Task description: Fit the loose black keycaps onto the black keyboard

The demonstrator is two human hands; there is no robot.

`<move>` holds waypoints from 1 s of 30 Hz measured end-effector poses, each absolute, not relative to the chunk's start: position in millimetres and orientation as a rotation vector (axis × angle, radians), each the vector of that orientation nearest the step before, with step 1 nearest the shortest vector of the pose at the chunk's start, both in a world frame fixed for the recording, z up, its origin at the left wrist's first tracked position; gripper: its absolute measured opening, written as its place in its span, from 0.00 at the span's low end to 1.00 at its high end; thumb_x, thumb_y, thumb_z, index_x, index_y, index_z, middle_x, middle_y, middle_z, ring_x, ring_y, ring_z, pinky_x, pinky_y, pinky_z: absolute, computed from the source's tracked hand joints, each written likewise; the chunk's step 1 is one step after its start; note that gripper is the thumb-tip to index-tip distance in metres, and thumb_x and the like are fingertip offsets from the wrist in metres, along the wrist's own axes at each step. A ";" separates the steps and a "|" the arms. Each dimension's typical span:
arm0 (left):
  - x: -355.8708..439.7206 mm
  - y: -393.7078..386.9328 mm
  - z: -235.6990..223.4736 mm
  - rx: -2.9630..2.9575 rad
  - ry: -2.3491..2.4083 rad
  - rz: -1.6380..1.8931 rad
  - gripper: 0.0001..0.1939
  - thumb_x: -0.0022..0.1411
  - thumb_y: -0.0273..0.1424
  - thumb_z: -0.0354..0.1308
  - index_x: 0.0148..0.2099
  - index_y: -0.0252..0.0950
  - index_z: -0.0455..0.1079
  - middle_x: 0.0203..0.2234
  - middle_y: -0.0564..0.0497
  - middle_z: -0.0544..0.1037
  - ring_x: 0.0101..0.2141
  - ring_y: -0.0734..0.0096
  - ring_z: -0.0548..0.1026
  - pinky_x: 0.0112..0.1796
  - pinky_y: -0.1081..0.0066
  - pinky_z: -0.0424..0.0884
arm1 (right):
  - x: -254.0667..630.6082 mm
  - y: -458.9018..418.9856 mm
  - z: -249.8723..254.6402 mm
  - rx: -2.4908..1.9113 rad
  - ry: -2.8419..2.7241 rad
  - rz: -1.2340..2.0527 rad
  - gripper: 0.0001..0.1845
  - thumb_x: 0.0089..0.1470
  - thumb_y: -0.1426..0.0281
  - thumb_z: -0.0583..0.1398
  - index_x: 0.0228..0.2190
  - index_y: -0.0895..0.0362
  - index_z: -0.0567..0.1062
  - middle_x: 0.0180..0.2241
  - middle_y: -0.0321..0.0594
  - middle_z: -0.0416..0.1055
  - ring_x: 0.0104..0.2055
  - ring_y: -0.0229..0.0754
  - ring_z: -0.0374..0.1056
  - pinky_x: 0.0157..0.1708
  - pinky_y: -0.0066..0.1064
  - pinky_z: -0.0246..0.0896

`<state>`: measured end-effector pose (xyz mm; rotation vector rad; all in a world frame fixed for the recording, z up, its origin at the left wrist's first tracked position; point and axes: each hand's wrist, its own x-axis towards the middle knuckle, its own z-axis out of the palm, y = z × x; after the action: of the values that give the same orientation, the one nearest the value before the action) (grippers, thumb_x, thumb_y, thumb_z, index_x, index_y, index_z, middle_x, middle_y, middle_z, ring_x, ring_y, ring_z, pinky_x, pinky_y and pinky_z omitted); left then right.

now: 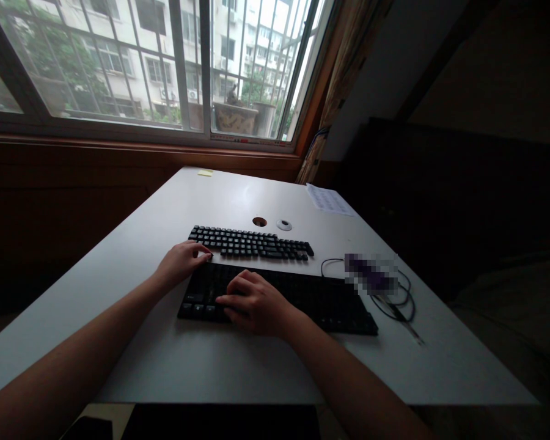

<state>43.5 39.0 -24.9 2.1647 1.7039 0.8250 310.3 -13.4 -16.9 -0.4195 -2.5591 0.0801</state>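
A black keyboard (pixel 330 305) lies on the white table. A few keycaps (pixel 198 308) sit at its near left corner, while much of its top looks dark and key detail is hard to make out. Just behind it, loose black keycaps (pixel 252 242) stand in keyboard-like rows, with a gap at the near left. My left hand (pixel 183 261) is at that gap, thumb and fingers pinched on a small dark keycap. My right hand (pixel 255 302) rests over the keyboard's left half, fingers curled and close together; what is under its fingertips is hidden.
A coiled cable (pixel 410 299) lies right of the keyboard beside a blurred-out purple object (pixel 371 273). Behind the keycaps are a round cable hole (pixel 259 222) and its cover (pixel 284 225). Printed paper (pixel 330 200) and a yellow note (pixel 205 173) lie farther back, before a barred window.
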 end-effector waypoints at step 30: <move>44.3 37.6 -20.9 2.111 1.572 1.005 0.16 0.61 0.44 0.60 0.42 0.38 0.81 0.34 0.49 0.80 0.33 0.67 0.73 0.36 0.69 0.67 | 294.8 -34.2 -10.4 -0.240 -2.674 0.091 0.24 0.61 0.73 0.58 0.58 0.64 0.69 0.54 0.46 0.74 0.54 0.44 0.67 0.57 0.36 0.66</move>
<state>44.3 37.6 -20.9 2.1108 1.5722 1.0045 294.8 -34.2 -10.4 -0.2400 -2.6744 0.0909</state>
